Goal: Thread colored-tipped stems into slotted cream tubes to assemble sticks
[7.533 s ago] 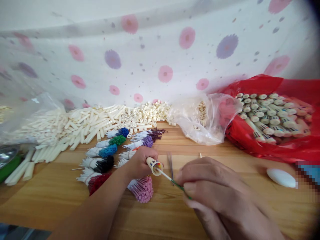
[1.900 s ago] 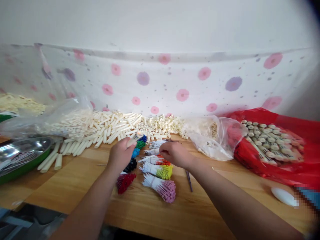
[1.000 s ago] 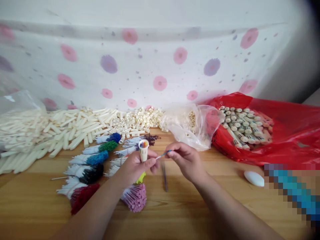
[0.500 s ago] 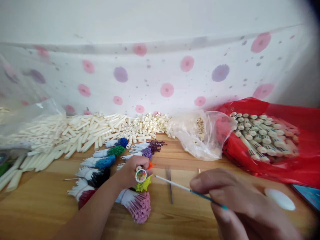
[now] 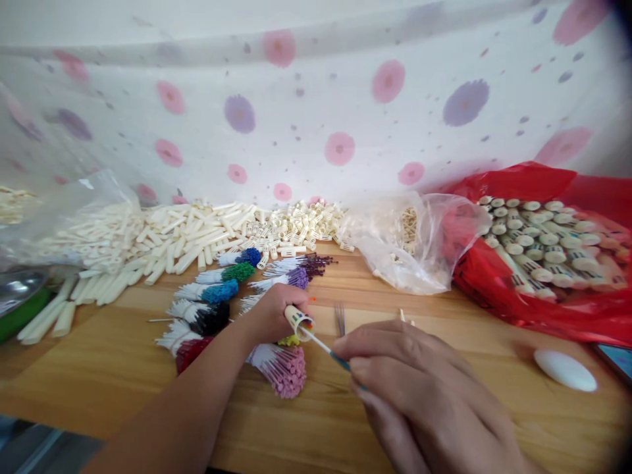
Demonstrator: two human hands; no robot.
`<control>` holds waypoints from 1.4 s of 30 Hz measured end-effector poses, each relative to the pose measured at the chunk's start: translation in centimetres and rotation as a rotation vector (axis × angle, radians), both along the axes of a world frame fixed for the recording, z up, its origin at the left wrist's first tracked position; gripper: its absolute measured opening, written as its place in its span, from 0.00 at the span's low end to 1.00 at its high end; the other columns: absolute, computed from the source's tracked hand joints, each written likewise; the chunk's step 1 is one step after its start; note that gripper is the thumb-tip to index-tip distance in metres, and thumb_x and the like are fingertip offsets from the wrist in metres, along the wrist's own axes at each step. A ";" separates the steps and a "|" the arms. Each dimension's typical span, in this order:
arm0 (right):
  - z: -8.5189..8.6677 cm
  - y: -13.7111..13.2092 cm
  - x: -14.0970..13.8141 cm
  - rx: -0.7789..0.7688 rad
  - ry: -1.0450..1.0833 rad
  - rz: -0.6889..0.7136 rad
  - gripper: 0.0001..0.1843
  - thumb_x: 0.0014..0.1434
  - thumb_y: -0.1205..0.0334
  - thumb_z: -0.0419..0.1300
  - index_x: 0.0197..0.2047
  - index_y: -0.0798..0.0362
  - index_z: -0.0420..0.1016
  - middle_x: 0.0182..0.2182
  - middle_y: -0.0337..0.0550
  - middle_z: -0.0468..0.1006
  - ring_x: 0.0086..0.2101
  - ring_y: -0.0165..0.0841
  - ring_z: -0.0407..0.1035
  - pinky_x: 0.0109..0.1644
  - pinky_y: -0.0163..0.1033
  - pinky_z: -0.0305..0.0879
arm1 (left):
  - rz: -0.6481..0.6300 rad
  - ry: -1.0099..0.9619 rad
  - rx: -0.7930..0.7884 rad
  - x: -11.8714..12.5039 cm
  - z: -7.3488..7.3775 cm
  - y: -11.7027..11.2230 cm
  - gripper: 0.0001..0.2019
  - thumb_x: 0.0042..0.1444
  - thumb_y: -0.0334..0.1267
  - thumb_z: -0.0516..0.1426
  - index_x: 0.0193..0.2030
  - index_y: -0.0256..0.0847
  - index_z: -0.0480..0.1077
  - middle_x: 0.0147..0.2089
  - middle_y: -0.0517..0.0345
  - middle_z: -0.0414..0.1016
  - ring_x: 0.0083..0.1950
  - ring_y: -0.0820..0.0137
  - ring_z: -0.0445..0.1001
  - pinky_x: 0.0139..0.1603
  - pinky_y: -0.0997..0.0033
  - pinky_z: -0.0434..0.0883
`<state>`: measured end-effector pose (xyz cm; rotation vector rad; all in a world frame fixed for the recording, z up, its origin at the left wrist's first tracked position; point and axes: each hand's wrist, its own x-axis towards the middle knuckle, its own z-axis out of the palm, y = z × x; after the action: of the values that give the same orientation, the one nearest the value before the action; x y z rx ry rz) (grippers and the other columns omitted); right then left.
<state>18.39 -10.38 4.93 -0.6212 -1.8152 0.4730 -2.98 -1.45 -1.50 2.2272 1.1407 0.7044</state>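
My left hand (image 5: 271, 315) is closed round a small cream tube (image 5: 298, 321) with its open end facing right, coloured tips showing inside. My right hand (image 5: 419, 395) pinches a thin white stick with a blue tip (image 5: 328, 350), and the stick's far end sits in the tube's mouth. Both hands hover over a wooden table (image 5: 123, 368). Under and left of the left hand lie bundles of sticks with coloured tips: pink (image 5: 282, 368), dark red (image 5: 190, 352), black (image 5: 207, 317), blue (image 5: 217, 291), green (image 5: 237, 271) and purple (image 5: 296, 276).
Loose cream tubes (image 5: 162, 237) and small caged caps (image 5: 301, 224) are heaped at the back. A clear bag (image 5: 415, 243) and a red bag of finished pieces (image 5: 543, 243) lie right. A white oval object (image 5: 565, 370) and a phone corner (image 5: 617, 359) sit far right; a green-rimmed metal tray (image 5: 17, 299) left.
My right hand has moved left toward the tube, pushing the blue-tipped stick into its mouth. My left hand has turned the tube's open end from facing the camera to facing right.
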 end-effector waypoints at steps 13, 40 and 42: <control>-1.2 1.2 -0.1 0.312 -0.194 -0.025 0.14 0.56 0.76 0.57 0.45 0.54 0.69 0.37 0.46 0.80 0.38 0.30 0.74 0.42 0.34 0.73 | 0.016 0.086 0.055 -0.2 -0.5 -0.1 0.17 0.47 0.38 0.56 0.15 0.38 0.54 0.17 0.66 0.54 0.22 0.77 0.52 0.25 0.74 0.50; -3.6 3.8 -0.2 0.177 -0.263 -0.084 0.12 0.54 0.76 0.59 0.40 0.53 0.70 0.31 0.41 0.68 0.32 0.30 0.63 0.30 0.37 0.60 | 0.296 0.352 0.079 0.0 0.7 -0.7 0.07 0.43 0.36 0.53 0.19 0.39 0.60 0.20 0.63 0.62 0.24 0.74 0.60 0.25 0.73 0.48; -3.5 3.7 -0.3 0.174 -0.241 -0.097 0.12 0.53 0.77 0.59 0.40 0.54 0.70 0.30 0.41 0.68 0.31 0.30 0.63 0.30 0.37 0.60 | 0.290 0.361 0.083 0.0 0.7 -0.7 0.07 0.43 0.36 0.53 0.19 0.39 0.60 0.20 0.63 0.62 0.24 0.74 0.60 0.26 0.73 0.48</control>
<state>18.09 -6.72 1.38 -0.6638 -2.0179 0.1776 -2.96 -2.20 -0.78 2.3460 1.6628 0.4756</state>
